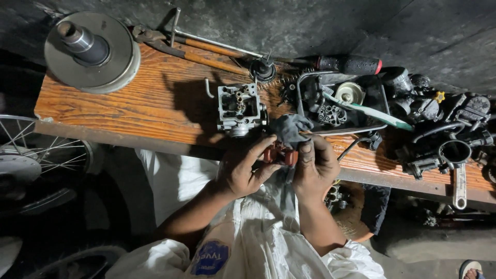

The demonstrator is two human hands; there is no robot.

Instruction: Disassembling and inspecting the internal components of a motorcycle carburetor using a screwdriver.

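Observation:
My left hand [242, 168] and my right hand [315, 166] meet at the near edge of a wooden bench [139, 103]. Between their fingers sits a small red-brown part [279, 154], gripped from both sides. My right hand also pinches a dark grey rag [290, 127] that bunches above the part and hangs down below it. Just beyond my left hand an open metal carburettor body [238, 108] rests on the bench.
A dark tray [381, 97] with small parts and a toothbrush [369, 109] lies right of the carburettor. A round clutch assembly [92, 51] stands far left, pliers [155, 39] and a screwdriver [346, 64] at the back, more carburettor pieces [447, 134] and a spanner [459, 187] at right. A spoked wheel [36, 155] leans left.

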